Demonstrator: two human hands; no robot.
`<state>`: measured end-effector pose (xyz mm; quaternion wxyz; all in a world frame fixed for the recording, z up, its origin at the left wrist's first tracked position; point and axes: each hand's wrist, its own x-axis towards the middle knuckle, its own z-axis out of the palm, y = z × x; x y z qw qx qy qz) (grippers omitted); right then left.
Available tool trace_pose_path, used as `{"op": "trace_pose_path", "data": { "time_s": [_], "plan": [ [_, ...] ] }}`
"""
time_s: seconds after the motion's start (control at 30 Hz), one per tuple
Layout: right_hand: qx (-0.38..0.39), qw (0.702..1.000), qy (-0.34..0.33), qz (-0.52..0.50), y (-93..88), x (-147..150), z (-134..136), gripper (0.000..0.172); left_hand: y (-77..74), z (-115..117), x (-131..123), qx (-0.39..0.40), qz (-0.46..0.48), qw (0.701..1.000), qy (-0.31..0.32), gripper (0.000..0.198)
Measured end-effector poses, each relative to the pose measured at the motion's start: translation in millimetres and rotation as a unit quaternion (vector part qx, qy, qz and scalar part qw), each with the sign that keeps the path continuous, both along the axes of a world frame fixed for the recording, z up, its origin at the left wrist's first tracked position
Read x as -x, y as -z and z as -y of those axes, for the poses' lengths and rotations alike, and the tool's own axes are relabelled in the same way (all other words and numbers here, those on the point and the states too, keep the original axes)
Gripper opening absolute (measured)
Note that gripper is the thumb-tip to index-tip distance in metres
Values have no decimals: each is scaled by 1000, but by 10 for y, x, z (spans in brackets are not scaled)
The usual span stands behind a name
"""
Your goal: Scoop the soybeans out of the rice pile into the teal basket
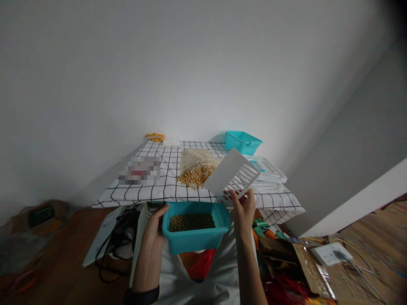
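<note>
My left hand (154, 232) grips the left end of a teal plastic tub (195, 239) holding dark green beans (191, 221), lifted just in front of the table edge. My right hand (243, 207) pinches the lower edge of a white flat lid with slots (231, 175), tilted up above the tub's right side. Behind them, on the checked tablecloth (159, 173), lies a pile of yellow beans (195, 176) next to a patch of white grains (195, 158).
A second teal tub (243, 142) stands at the table's back right, with clear plastic lids (269, 171) beside it. A yellow object (155, 137) lies at the back edge. Cables (116, 248), papers, a cardboard box (295, 254) and a power strip (332, 253) clutter the wooden floor.
</note>
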<state>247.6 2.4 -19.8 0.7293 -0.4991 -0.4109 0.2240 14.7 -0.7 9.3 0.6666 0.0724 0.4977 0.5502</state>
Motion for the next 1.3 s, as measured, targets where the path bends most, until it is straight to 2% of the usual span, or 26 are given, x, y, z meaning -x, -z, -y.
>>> {"op": "trace_pose_path", "data": {
  "time_s": [0.23,0.57,0.97,1.17,1.3],
  "plan": [
    [-12,1000,-3,2,19,9,-38,31,-41,18,-16,3,-5,1000,-4,13],
    [-27,1000,-5,-14,-22,-19,99,29,-5,1,-12,0,10,1000,8,14],
    [-32,998,-50,-11,-3,-8,88,29,-27,-14,-30,2,6,1000,5,12],
    [-35,995,-96,-19,-12,25,65,26,-22,6,-31,1,5,1000,1,13],
    [-40,995,-95,-15,8,-15,63,24,-26,10,-26,0,5,1000,1,14]
  ]
}}
